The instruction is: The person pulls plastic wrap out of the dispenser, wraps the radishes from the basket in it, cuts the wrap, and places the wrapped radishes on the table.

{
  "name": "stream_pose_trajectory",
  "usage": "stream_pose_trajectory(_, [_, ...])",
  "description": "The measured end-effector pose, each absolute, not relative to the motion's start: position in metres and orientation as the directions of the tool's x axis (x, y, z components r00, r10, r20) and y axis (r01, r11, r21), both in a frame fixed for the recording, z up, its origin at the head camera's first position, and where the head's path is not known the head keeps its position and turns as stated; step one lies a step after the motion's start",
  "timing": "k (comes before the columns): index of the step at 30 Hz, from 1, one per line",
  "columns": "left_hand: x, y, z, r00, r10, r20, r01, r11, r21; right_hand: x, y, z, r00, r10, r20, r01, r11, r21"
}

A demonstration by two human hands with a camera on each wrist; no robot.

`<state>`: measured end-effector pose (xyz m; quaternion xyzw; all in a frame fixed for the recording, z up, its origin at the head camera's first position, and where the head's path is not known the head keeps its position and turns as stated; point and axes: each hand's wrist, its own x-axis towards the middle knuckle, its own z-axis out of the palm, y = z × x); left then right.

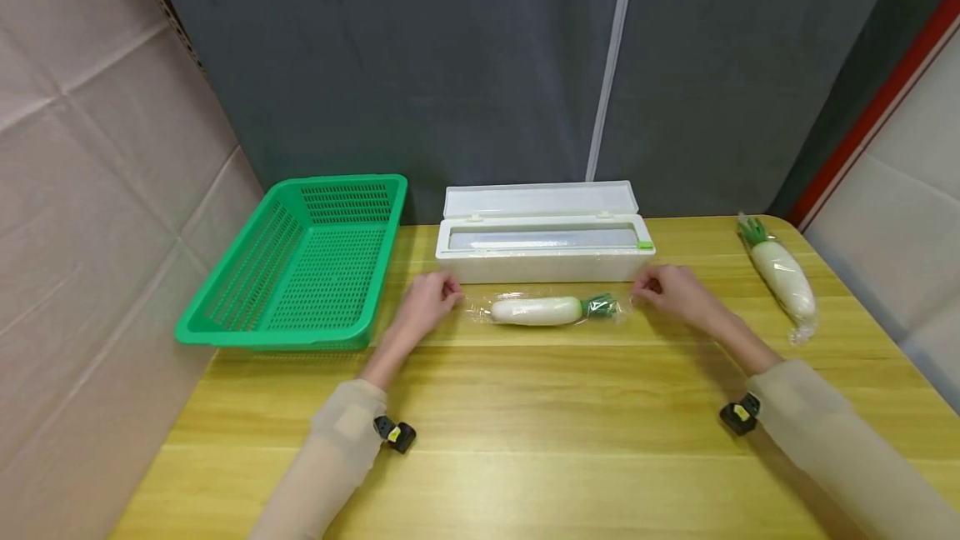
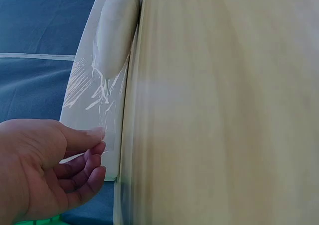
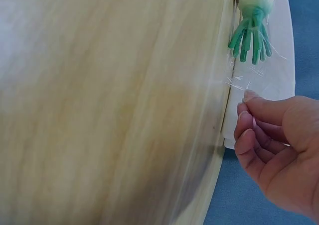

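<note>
A white radish (image 1: 536, 311) with green stalks (image 3: 253, 36) lies sideways, wrapped in clear plastic film (image 2: 105, 93). The film gathers into loose ends past both tips of the radish. My left hand (image 1: 431, 300) pinches the film end beyond the root tip, thumb against curled fingers. Beyond the stalks, my right hand (image 1: 675, 294) pinches the opposite film end between thumb and forefinger. Just behind the radish stands a white film dispenser box (image 1: 546, 266), its lid (image 1: 540, 200) raised and a film roll showing inside.
A green perforated basket (image 1: 367, 307) stands at the left of the wooden table (image 1: 555, 440). Another film-wrapped radish (image 1: 783, 277) lies near the right edge. A grey curtain (image 1: 420, 65) hangs behind the table, and pale cloth walls flank both sides.
</note>
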<state>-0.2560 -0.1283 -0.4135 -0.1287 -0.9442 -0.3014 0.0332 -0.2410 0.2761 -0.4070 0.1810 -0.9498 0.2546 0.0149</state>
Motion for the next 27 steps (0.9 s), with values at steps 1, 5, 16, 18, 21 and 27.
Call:
stream_pose_trajectory(1, [-0.2562,-0.1275,-0.4137,-0.967,0.217,0.135,0.255,0.787,0.562,-0.2413,0.2758,-0.4074,-0.937,-0.332,0.109,-0.342,0.805,-0.485])
stream_pose_trajectory(5, [-0.2574,-0.1249,-0.4135,-0.975,0.191,0.115,0.222,0.801,0.556,-0.2431,0.2745,-0.4081,-0.948,-0.313,0.065,-0.301,0.807,-0.509])
stream_pose_trajectory(16, [-0.2628,-0.1228,-0.4137,-0.994,0.08,0.071,0.106,0.807,0.581,-0.2461,0.2732,-0.4082,-0.958,-0.285,-0.027,-0.225,0.807,-0.547])
stream_pose_trajectory(18, [-0.2633,-0.123,-0.4134,-0.996,0.067,0.054,0.086,0.805,0.588,-0.2458,0.2733,-0.4076,-0.959,-0.281,-0.04,-0.212,0.805,-0.554])
stream_pose_trajectory(21, [-0.2639,-0.123,-0.4132,-0.997,0.066,0.046,0.08,0.804,0.589,-0.2457,0.273,-0.4073,-0.962,-0.266,-0.06,-0.188,0.806,-0.561])
stream_pose_trajectory(27, [-0.2617,-0.1219,-0.4107,-0.996,0.072,0.061,0.094,0.808,0.582,-0.2459,0.2717,-0.4078,-0.964,-0.256,-0.065,-0.174,0.802,-0.571])
